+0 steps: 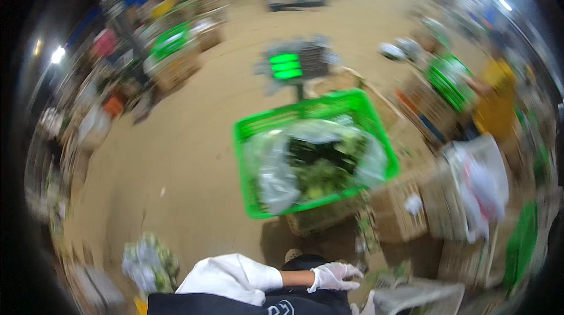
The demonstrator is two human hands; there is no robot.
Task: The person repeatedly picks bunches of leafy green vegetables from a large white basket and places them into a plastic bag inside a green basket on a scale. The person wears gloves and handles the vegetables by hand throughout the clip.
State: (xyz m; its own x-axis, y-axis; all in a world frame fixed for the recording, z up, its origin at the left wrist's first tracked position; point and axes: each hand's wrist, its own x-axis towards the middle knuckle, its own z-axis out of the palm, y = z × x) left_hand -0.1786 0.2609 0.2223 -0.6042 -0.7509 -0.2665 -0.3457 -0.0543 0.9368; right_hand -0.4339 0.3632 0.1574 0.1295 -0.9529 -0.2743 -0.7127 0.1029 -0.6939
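Note:
At the bottom, my left hand (335, 276), in a thin whitish glove, reaches across in front of my dark apron with its fingers apart and nothing seen in it. Lower right of it, partly cut off by the picture's edge, is my right hand (365, 308), gloved too, beside a grey-white plastic bag or liner (418, 297); whether it grips this is unclear. Farther forward stands a bright green plastic crate (241, 174) with an opened clear plastic bag (275, 183) of leafy green vegetables (321, 178) inside. Behind the crate, a scale display (285, 66) glows green.
Bagged green produce (150, 264) lies on the floor at the lower left. Crates (396, 213) and a white-lined container (480, 183) stand to the right. A person in a yellow top (495, 99) handles another green crate (449, 81). Stacked goods line the left side.

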